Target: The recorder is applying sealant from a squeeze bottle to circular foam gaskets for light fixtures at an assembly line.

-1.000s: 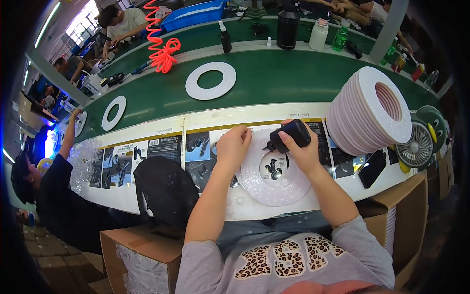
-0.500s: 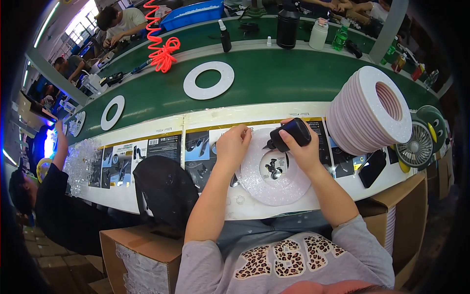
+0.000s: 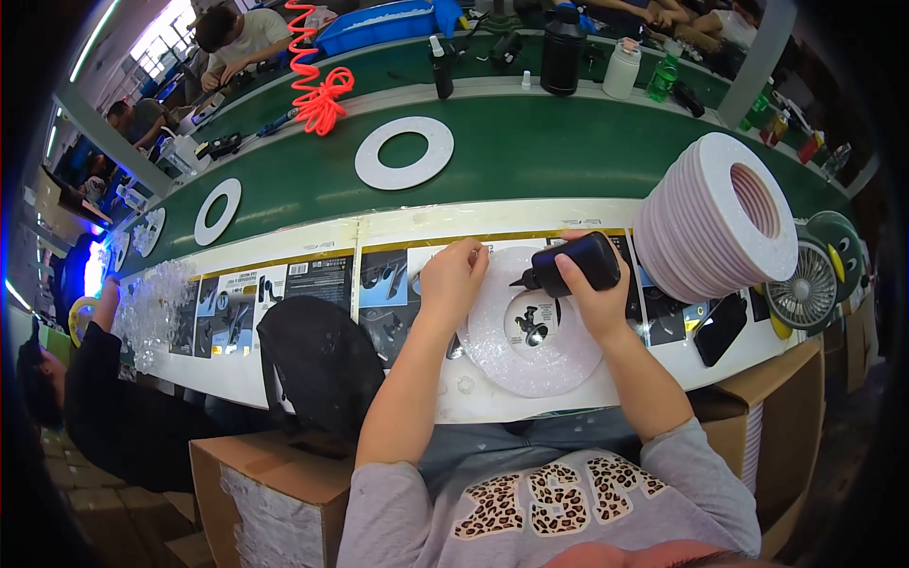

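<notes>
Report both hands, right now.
Left hand: curled near the glittery white ring; cannot tell whether it holds anything.
Right hand: closed around a black bottle.

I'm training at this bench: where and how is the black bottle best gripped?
Probably around the thick body of the black bottle, from the right, as the right hand does: its slim nozzle points left, away from the palm, over the white ring.

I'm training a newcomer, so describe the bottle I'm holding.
On the white table, find the tall ring stack. Left of it, the right hand holds the black bottle. Unlike the upright bottles across the green belt, it's held sideways, nozzle pointing left.
</notes>
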Motion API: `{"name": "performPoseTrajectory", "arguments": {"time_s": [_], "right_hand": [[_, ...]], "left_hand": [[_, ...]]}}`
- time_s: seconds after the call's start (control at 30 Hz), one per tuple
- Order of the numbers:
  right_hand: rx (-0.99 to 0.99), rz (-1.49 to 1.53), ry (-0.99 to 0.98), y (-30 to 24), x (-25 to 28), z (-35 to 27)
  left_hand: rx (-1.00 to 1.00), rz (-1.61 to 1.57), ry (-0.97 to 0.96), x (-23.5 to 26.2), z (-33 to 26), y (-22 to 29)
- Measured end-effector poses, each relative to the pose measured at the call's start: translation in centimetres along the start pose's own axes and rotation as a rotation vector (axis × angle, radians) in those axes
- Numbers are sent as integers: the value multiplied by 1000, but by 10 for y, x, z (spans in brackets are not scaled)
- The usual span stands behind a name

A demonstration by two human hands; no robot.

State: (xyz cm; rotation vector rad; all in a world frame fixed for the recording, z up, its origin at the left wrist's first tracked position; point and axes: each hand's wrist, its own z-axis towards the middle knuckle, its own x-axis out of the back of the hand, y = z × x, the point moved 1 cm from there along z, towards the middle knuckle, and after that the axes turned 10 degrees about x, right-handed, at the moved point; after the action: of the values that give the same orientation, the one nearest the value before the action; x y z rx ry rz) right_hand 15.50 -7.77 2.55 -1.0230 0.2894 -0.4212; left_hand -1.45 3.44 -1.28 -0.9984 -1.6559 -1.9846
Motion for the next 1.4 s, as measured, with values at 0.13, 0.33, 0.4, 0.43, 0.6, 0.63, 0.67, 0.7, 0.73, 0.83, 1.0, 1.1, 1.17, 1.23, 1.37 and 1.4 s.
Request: {"name": "performPoseTrajectory", "arguments": {"time_s": [0.13,0.33,0.4,0.43,0.6,0.63,0.67,0.7,0.73,0.83,1.0,1.1,1.17,1.23,1.37,1.4], "right_hand": [[1,7,-139,-7,-5,-9],[-19,-40,-224,-5,-14,-14],[-21,-47,-233,-4,-14,-15],[-16,-52,-237,-4,-15,-14],[-12,-58,-260,-5,-16,-15],[-12,-61,-265,-6,-16,-14],[-11,-64,-269,-6,-16,-14],[-12,-64,-270,-6,-16,-14],[-19,-57,-266,-5,-16,-15],[-28,-51,-261,-4,-16,-14],[-16,-61,-258,0,-15,-14],[3,-78,-255,-1,-15,-13],[-2,-88,-252,-2,-15,-13],[-12,-108,-279,-5,-13,-11],[-31,-118,-298,-6,-12,-12],[-30,-118,-300,-6,-13,-12]], "left_hand": [[-21,14,24,0,0,0],[-30,20,33,1,1,-1],[-30,26,33,1,1,-1],[-29,26,32,1,1,-1],[-34,22,40,0,1,-2],[-35,21,42,0,1,-2],[-36,20,43,0,1,-2],[-36,20,43,0,1,-2],[-34,22,42,0,1,-2],[-32,20,41,0,2,-2],[-30,18,35,0,2,-1],[-30,15,37,0,1,-2],[-35,17,44,0,1,-3],[-15,14,27,0,2,-2],[9,2,9,1,1,0],[9,2,10,1,1,-1]]}}
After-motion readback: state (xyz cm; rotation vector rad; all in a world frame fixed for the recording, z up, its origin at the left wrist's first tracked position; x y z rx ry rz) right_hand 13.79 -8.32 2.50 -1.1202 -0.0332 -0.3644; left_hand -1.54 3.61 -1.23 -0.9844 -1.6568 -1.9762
